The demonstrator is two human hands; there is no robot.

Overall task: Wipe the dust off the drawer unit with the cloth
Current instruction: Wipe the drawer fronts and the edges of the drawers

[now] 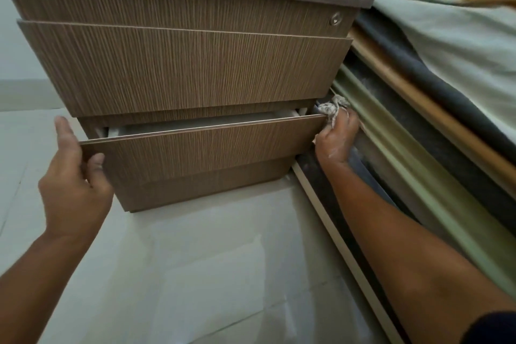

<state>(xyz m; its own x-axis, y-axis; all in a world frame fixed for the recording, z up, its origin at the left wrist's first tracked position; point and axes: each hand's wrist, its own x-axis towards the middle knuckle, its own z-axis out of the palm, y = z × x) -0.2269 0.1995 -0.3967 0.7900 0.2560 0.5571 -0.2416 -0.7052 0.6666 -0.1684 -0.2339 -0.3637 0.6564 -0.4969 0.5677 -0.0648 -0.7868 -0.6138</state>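
The drawer unit [178,64] stands on a pale tiled floor [195,274], filling the upper left of the view, with a bed [446,92] just beside it at 3 o'clock. Its bottom drawer [203,148] is pulled partly out, so a gap shows along its top edge. The left hand [74,176] grips the drawer front at its 9 o'clock corner, thumb on the face and fingers curled behind the edge. The right hand [336,139] is closed around a crumpled cloth [332,107], which sticks out above the fist at the drawer's 3 o'clock end, touching or nearly touching the upper corner in the narrow space between unit and bed frame. The step in hand looks like wiping the edge and side of the open bottom drawer while the other hand steadies it. The next move probably calls for drawing the cloth along the top edge toward 9 o'clock, or down the side face, keeping the drawer held so it does not slide, and minding the tight gap against the bed. How much of the unit is already clean cannot be judged; no dust is plainly visible on the wood-grain fronts. A small round lock [335,19] sits at 2 o'clock on the top drawer. No brand, label or readable writing shows anywhere.
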